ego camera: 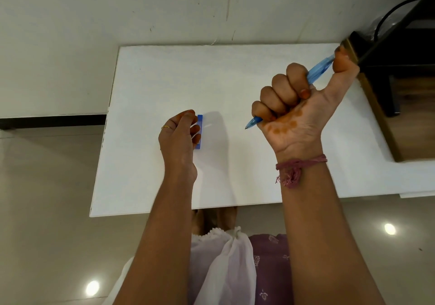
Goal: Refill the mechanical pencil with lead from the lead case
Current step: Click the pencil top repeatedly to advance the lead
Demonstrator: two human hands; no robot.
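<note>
Head view: your forearms fill lower frame. Right hand (296,107) at centre right, grip clenched around blue mechanical pencil (319,70), thumb on cap end, tip pointing left. Left hand (180,131) at centre, grip closing on blue lead case (199,131) lying on white table (235,74). Judged early: no lead out yet, loading left. Pale wall above, glossy tiled floor below.

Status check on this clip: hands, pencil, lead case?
Right hand fisted around mechanical pencil, thumb on cap. Left hand fingers on lead case on table. Nothing in the way.
</note>
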